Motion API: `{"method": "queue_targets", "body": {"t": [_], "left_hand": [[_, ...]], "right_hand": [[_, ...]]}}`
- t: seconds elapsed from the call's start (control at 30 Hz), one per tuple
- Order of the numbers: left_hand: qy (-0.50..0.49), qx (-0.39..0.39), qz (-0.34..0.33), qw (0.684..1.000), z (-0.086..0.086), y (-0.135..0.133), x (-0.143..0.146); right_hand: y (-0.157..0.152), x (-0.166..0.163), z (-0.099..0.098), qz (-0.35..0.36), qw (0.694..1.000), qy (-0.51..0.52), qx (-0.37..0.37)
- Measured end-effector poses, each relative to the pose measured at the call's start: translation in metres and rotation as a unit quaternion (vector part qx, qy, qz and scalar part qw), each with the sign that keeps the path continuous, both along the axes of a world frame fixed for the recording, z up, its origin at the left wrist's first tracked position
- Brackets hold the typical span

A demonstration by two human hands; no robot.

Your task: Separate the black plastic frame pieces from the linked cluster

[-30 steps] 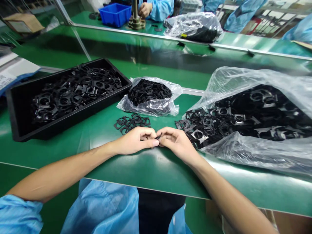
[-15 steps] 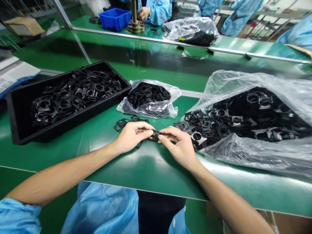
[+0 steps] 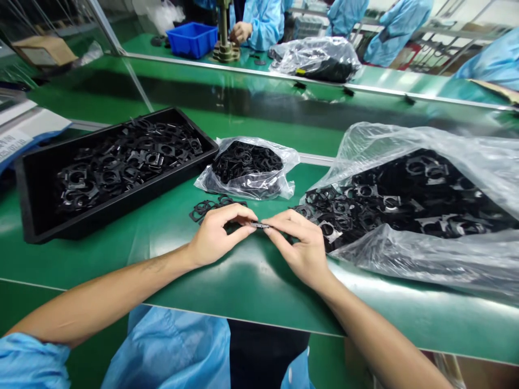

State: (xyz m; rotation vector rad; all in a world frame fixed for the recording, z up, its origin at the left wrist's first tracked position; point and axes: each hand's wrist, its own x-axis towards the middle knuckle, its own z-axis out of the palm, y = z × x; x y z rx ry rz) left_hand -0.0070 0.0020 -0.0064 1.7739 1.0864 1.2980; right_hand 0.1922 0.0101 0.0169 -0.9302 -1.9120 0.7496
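Note:
Between the fingertips of both hands is a small flat black plastic part point(image 3: 259, 225), seen nearly edge-on above the green table point(image 3: 243, 292). My left hand point(image 3: 217, 232) pinches its left end and my right hand point(image 3: 302, 240) pinches its right end. The fingers cover most of it, so its full shape is hidden. Just behind my left hand lie several loose black rings point(image 3: 199, 209). A clear bag point(image 3: 263, 186) of black ring-shaped pieces rests beyond the hands. Close to my right hand, a large open plastic bag point(image 3: 377, 259) spills black square frames point(image 3: 340, 208) with round holes.
A black tray point(image 3: 121, 200) full of similar frames stands at left, beside a white and blue package point(image 3: 30, 135). Behind a metal rail point(image 3: 170, 61), a co-worker's hand point(image 3: 241, 32) is near a metal post point(image 3: 224, 32), a blue bin point(image 3: 192, 39) and another filled bag point(image 3: 316, 56).
The black part has turned from showing its ring opening to nearly edge-on. Both hands stay pinched on it and have shifted slightly. A dark piece beneath my left hand is no longer visible.

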Motion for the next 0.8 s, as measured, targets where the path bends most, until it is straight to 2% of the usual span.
{"method": "queue_targets", "body": {"t": [0.17,0.27,0.53,0.8], "left_hand": [[0.037,0.115,0.014,0.993,0.0029,-0.0001,-0.0023],[0.050,0.157,0.006,0.986,0.0033,0.0014,-0.0036],[0.042,0.153,-0.029,0.987,0.0069,-0.0005,-0.0047],[0.042,0.138,-0.019,0.989,0.0086,0.0006,-0.0033]], "right_hand": [[-0.0005,-0.0001,0.0000,-0.006,1.000,-0.021,0.016],[-0.0004,-0.0001,-0.0007,-0.012,0.999,-0.025,0.025],[0.0011,0.0004,-0.0004,-0.031,0.999,-0.007,0.008],[0.0024,0.0006,-0.0014,-0.013,1.000,-0.008,0.015]]}}
